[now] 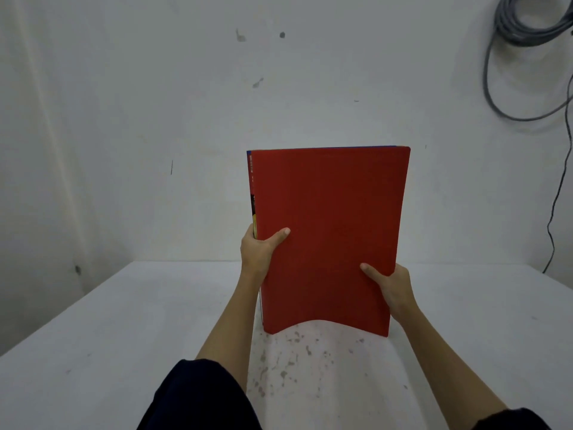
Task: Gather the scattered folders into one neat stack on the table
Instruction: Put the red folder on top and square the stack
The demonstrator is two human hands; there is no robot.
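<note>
The bundle of folders, red cover facing us, stands upright on the white table. The left hand and right hand clamp its side edges, thumbs across the cover. The lower edge bows: light, floppy plastic, probably slippery; gripping both sides suits it.

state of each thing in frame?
red folder: upright, bottom edge bowed, others bunched behind it
left hand: gripping left edge
right hand: gripping right edge
table: bare, speckled patch near the front
cable: coiled on wall, one end hanging down
</note>
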